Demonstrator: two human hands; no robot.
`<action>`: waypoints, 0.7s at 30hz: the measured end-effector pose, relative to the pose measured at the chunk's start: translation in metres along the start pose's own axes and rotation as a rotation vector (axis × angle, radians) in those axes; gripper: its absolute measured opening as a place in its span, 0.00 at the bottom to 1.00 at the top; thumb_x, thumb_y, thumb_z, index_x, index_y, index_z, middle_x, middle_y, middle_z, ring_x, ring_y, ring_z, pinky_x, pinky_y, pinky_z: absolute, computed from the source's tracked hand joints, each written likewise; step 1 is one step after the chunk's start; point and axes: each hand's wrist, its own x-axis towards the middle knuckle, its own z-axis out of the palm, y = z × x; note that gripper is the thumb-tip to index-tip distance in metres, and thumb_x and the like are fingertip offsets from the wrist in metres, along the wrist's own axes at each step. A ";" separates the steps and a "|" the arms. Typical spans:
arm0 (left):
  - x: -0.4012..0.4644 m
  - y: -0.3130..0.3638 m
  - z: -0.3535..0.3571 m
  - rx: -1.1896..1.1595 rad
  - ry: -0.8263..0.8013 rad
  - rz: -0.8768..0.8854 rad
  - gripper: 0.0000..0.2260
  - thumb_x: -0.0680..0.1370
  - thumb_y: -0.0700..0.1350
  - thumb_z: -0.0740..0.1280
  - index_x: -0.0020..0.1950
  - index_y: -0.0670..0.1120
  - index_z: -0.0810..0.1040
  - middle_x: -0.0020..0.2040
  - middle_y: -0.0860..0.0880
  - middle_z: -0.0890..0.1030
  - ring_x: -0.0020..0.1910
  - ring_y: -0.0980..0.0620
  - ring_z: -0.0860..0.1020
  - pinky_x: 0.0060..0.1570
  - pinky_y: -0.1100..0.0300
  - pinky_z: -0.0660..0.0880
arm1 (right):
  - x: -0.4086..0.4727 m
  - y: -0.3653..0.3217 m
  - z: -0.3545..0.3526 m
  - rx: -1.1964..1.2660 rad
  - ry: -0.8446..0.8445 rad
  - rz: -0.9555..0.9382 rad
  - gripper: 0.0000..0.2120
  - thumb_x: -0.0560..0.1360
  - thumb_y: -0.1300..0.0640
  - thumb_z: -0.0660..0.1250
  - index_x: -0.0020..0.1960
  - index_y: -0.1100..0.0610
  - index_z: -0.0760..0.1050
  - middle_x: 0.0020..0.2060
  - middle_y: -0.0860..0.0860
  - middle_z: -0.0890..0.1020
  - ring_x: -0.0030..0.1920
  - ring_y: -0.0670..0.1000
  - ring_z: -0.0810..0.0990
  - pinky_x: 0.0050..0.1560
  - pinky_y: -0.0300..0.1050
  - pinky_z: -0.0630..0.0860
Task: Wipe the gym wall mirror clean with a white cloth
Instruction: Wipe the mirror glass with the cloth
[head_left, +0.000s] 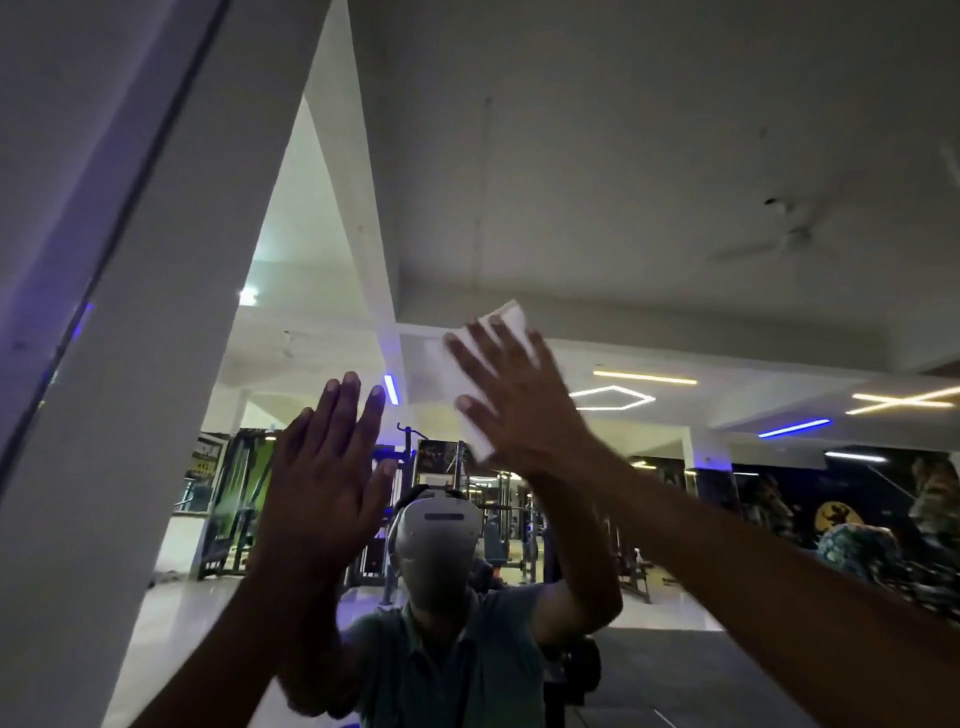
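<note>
Head cam's kinda dim and blurry, so the white cloth (480, 364) is mostly hidden under the right hand (514, 400), fingers spread flat pressing it on the mirror (675, 182), while the left hand (324, 467) rests open-palmed just beside it.

A broad white pillar (119, 415) slants up the left side, with a dim purple-lit wall strip (47, 218) beside it. Reflected in the glass are a white ceiling carrying a ceiling fan (779, 234), a hexagon light (613, 397), a yellow cross light (906, 401) and 2 blue strip lights (795, 427), the other (390, 388) near the pillar. Lower in the reflection stand dark weight machines (498, 525) on a pale floor, a green banner (244, 483) to the left, and an animal mural (883, 514) on the dark right wall.
</note>
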 end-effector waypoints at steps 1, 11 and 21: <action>0.001 0.001 0.000 -0.001 0.007 0.002 0.31 0.83 0.57 0.53 0.85 0.47 0.59 0.85 0.44 0.56 0.85 0.45 0.55 0.77 0.43 0.59 | -0.006 0.035 -0.003 -0.037 0.028 0.036 0.32 0.84 0.40 0.51 0.85 0.51 0.61 0.83 0.56 0.65 0.82 0.60 0.62 0.79 0.70 0.60; 0.018 0.051 -0.013 -0.062 0.036 -0.181 0.32 0.77 0.53 0.55 0.77 0.38 0.69 0.79 0.34 0.66 0.79 0.36 0.65 0.73 0.40 0.62 | -0.066 0.109 -0.020 -0.057 0.091 0.689 0.36 0.83 0.38 0.46 0.86 0.54 0.58 0.83 0.61 0.62 0.83 0.66 0.60 0.80 0.72 0.56; 0.077 0.095 0.019 0.033 -0.025 0.094 0.31 0.83 0.55 0.52 0.84 0.42 0.62 0.84 0.39 0.59 0.83 0.42 0.59 0.75 0.45 0.58 | -0.092 0.138 -0.014 -0.036 -0.003 0.291 0.32 0.84 0.39 0.50 0.86 0.48 0.54 0.84 0.54 0.60 0.84 0.58 0.58 0.81 0.70 0.56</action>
